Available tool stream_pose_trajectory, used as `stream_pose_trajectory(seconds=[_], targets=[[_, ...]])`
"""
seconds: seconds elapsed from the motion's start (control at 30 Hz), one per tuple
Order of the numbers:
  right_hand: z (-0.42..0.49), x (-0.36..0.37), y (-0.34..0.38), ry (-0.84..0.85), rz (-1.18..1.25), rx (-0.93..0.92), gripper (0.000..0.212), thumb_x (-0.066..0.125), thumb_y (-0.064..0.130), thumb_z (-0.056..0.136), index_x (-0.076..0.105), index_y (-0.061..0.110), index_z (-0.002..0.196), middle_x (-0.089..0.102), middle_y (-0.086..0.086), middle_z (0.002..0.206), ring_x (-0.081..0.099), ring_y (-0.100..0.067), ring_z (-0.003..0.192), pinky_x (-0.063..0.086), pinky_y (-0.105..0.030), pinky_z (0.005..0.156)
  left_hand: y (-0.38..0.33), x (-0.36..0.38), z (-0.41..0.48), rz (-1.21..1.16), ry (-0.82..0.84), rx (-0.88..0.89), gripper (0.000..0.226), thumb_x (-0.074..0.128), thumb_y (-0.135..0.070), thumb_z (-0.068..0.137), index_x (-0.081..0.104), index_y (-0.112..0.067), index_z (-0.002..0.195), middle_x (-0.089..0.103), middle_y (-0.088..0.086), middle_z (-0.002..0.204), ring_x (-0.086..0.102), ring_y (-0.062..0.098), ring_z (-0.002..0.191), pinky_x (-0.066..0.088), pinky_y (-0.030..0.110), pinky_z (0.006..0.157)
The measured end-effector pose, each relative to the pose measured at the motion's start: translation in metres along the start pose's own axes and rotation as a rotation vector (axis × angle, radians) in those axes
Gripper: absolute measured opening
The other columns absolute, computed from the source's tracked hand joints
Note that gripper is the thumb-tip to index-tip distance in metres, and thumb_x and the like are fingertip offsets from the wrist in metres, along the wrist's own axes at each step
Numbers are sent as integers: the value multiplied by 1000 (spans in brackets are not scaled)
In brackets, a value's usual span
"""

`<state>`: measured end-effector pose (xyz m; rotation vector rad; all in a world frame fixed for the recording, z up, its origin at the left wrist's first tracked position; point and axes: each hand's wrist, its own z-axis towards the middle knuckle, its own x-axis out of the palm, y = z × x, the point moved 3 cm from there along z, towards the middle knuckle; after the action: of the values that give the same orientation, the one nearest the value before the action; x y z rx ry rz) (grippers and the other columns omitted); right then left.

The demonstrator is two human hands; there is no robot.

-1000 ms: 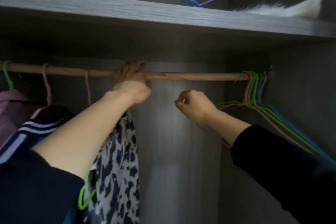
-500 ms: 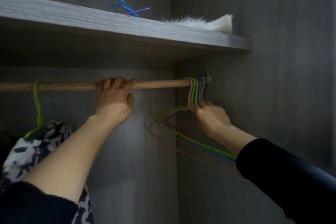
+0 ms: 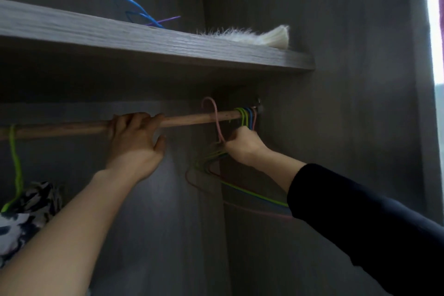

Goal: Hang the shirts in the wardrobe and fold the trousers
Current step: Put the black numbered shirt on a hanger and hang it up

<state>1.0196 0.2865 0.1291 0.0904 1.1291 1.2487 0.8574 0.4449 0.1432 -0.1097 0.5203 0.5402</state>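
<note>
dim, soft-focus wardrobe interior; daylight glares at the right edge.

**Random extras up top and off to the side**

A white fluffy thing (image 3: pixel 252 35) lay at about 1 o'clock, its smooth pale end pointing right. Blue wire loops (image 3: pixel 137 11) sat at 11 o'clock, a thin purple wire (image 3: pixel 168 20) poking out beside them. A bright window strip (image 3: pixel 434 55) ran down the edge at 3 o'clock.

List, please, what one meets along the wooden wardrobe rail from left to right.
Green wire hanger hook → left hand gripping the wooden rail → pink wire hanger hook raised over the rail → bunch of green, blue and pink hanger hooks.
</note>
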Motion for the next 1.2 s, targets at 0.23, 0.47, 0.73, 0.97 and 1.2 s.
stream_pose_trajectory(seconds=[0.23,0.47,0.73,0.97,1.2], targets=[[-8,16,22,16,127,-79,36,51,41,96,67,14,113,54,-7,84,46,-18,64,33,-21,46,3,-3,-2,-38,21,3,65,32,-45,77,47,-29,139,48,6,137,33,33,122,17,44,109],[-82,2,3,201,342,9,20,45,9,99,58,6,114,50,-4,69,49,-12,51,39,-19,35,-7,-3,-9,-120,72,-42,61,38,-41,86,40,-21,143,34,10,151,16,36,140,3,41,115],[-174,-76,-48,288,453,135,17,50,7,95,65,9,102,57,-4,70,50,-11,52,35,-16,37,-121,-17,-64,-419,127,-31,46,47,-28,96,43,-13,139,35,15,148,29,37,134,27,44,108],[-286,-192,-145,358,367,271,17,55,15,95,69,8,100,66,-5,79,57,-12,61,42,-20,45,-276,-62,-159,-698,26,-1,38,50,-22,91,55,-10,126,49,12,135,42,32,122,35,39,100],[-422,-318,-279,315,367,527,12,62,17,91,68,7,90,59,-6,70,51,-12,55,38,-20,46,-456,-89,-266,-857,161,183,33,51,-19,86,58,-12,117,45,12,135,39,27,124,40,41,98]])
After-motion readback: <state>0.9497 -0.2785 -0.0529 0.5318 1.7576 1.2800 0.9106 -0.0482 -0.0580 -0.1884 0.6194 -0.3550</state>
